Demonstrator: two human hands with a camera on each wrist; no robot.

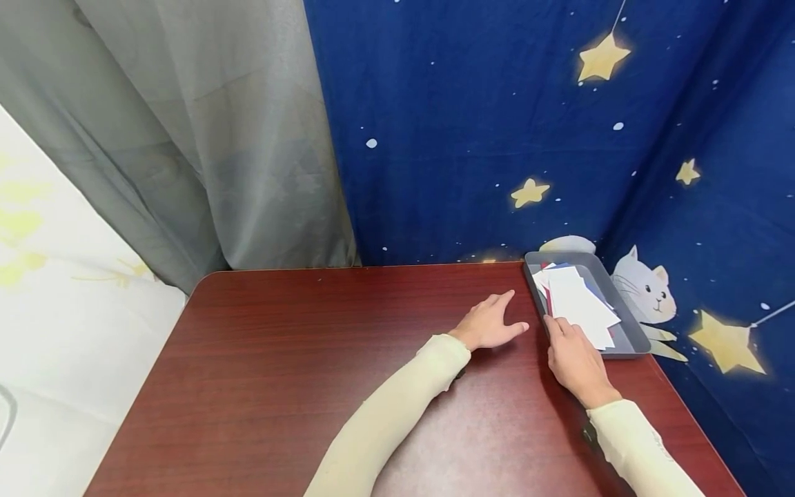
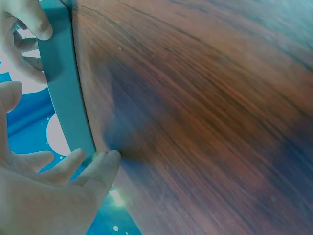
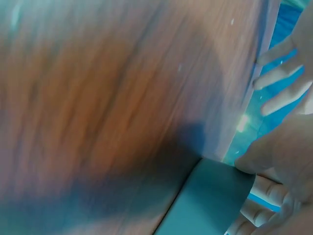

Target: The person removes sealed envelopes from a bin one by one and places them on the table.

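Note:
A shallow grey tray stands at the table's far right corner. White cards or papers lie loosely overlapped in it, with bits of red and blue showing beneath. My right hand grips the tray's near left rim; in the right wrist view the thumb lies on the outer wall and the fingers curl over inside. To the left of the tray, my left hand hovers low over the table with fingers spread, holding nothing. In the left wrist view its fingertips appear close to the tray wall.
The dark red wooden table stretches away to the left. Behind it hang a grey curtain and a blue star-patterned curtain. A white curtain hangs on the left side.

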